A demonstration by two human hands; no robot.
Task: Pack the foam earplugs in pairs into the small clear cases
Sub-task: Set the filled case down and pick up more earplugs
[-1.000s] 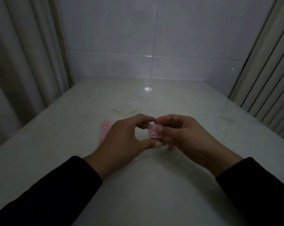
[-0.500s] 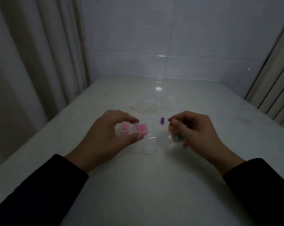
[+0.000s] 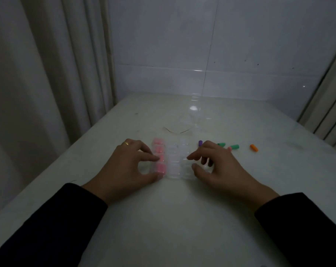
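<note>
Several small clear cases (image 3: 175, 160) stand in rows on the white table (image 3: 163, 218). The left column of cases (image 3: 159, 158) holds pink earplugs. My left hand (image 3: 130, 166) rests against that column, thumb and forefinger on the nearest pink-filled case. My right hand (image 3: 217, 166) touches the right side of the clear cases with fingers spread, holding nothing. Loose earplugs lie beyond my right hand: a purple one (image 3: 200, 143), green ones (image 3: 234, 146), a pink one (image 3: 229, 148) and an orange one (image 3: 254, 148).
Curtains (image 3: 47, 83) hang along the table's left edge and a tiled wall (image 3: 211, 45) closes the far end. A thin curved wire or rubber band (image 3: 175, 131) lies behind the cases. Vertical slats (image 3: 329, 105) stand at the right.
The case held up between both hands a second ago now sits at the near end of the pink column. My right hand has let go and come to the cases' right side. The view shifted.
</note>
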